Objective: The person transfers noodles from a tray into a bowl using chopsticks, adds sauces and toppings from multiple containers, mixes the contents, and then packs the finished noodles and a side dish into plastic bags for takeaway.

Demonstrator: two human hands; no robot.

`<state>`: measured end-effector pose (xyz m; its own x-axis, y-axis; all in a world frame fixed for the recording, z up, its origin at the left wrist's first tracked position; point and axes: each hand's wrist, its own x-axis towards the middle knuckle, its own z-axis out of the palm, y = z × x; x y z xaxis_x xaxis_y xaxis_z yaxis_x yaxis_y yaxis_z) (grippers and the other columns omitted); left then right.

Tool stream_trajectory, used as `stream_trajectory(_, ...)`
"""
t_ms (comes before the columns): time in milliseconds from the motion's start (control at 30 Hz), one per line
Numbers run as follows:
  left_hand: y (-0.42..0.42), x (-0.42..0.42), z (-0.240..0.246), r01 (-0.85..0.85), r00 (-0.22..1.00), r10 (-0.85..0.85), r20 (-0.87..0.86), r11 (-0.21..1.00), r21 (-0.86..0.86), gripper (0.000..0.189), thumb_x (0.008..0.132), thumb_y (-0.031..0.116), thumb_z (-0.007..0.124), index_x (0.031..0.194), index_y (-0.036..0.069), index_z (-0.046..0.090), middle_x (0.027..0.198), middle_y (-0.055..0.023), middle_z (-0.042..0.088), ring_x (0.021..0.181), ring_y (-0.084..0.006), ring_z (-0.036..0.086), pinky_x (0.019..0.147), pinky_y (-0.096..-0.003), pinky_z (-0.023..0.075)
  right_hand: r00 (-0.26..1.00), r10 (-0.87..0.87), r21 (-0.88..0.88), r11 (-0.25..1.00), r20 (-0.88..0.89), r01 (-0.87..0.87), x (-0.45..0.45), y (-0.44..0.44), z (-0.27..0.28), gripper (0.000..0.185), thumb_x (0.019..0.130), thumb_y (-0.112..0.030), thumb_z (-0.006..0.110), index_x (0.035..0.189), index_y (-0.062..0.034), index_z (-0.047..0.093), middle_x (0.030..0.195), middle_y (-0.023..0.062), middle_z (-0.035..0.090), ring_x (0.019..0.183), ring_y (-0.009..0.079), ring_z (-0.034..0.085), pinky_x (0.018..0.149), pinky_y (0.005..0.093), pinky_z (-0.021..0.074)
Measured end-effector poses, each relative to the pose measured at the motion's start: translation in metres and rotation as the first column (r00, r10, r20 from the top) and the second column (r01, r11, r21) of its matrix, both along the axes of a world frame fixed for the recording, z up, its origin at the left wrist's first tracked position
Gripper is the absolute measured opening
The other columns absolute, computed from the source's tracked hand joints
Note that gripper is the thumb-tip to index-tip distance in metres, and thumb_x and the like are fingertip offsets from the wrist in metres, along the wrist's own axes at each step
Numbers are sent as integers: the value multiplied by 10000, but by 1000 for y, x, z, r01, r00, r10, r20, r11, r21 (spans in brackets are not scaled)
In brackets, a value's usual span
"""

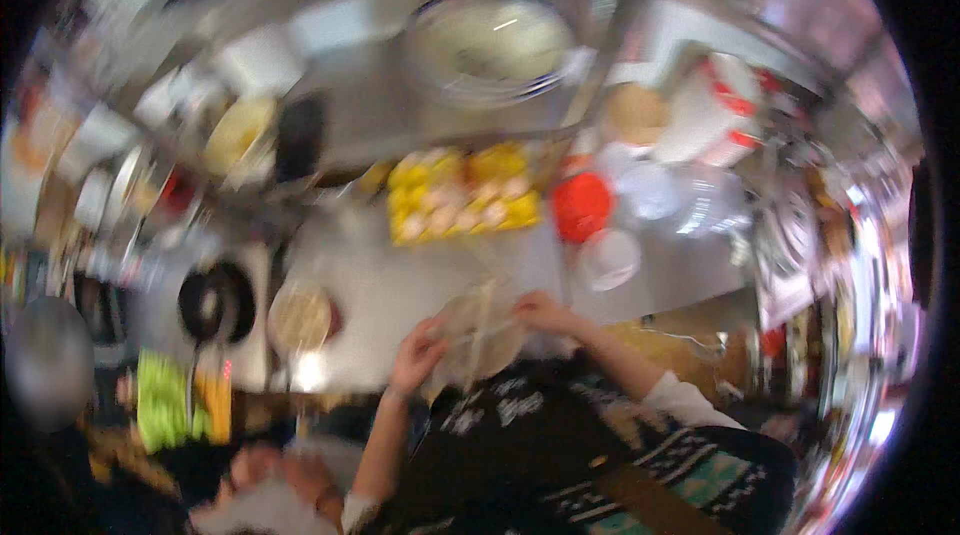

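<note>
Motion blur softens everything here. A pale, see-through round sheet or disc point(480, 336) is in front of my body, over the near edge of the metal worktop point(375, 265). My left hand point(418, 356) grips its left rim with bent fingers. At its upper right rim, my right hand point(546, 312) pinches the edge. A pale strip runs across the disc; whether it lies on it or is a fold I cannot tell. Beyond, a yellow egg tray point(401, 227) holds several eggs. Left of my hands stands a round container with a pale tan top point(301, 316).
A large bowl point(487, 40) stands at the back. To the right are a red round lid or tub point(583, 206), a white cup point(610, 259) and clear plastic containers point(701, 201). A black frying pan point(217, 302) sits left. Another person's hands point(277, 471) are at lower left.
</note>
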<state>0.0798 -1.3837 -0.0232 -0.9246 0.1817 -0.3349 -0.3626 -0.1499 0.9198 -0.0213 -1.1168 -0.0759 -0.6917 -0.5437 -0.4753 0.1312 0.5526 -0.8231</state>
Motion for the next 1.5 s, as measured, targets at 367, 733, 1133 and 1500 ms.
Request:
stream_trajectory(367,53,-18,20,-3,995,-17,-99,980,-199,739,814,162,586,1387,138,119,1145,-114,530,873,-200,533,754,-330,429,998,34,-335,942,57,-12,24,-52,82,96,672,-109,609,718,-27,629,665,28,607,634,111,554,594,266,437)
stream_trajectory(733,56,-33,14,88,974,-95,-206,995,-43,730,738,77,657,1330,59,231,1162,-160,510,1038,-218,479,857,-314,395,928,-116,-765,606,-354,-216,10,-55,66,129,756,-174,621,756,-48,643,775,53,621,640,160,562,553,276,430)
stream_trajectory(1133,9,5,6,-690,709,705,28,685,232,90,767,122,535,810,87,465,625,27,423,519,-72,382,482,-211,312,957,-61,-396,902,282,174,-27,-60,39,73,782,-120,530,753,-62,565,612,-29,456,542,66,427,508,206,348)
stream_trajectory(1500,-20,-7,57,-632,773,350,-530,499,-593,211,747,93,581,938,35,513,795,-109,577,701,-216,565,618,-315,444,762,-38,-375,885,-646,-275,-53,-143,225,205,822,-224,539,918,-48,584,781,94,623,682,209,606,627,313,467)
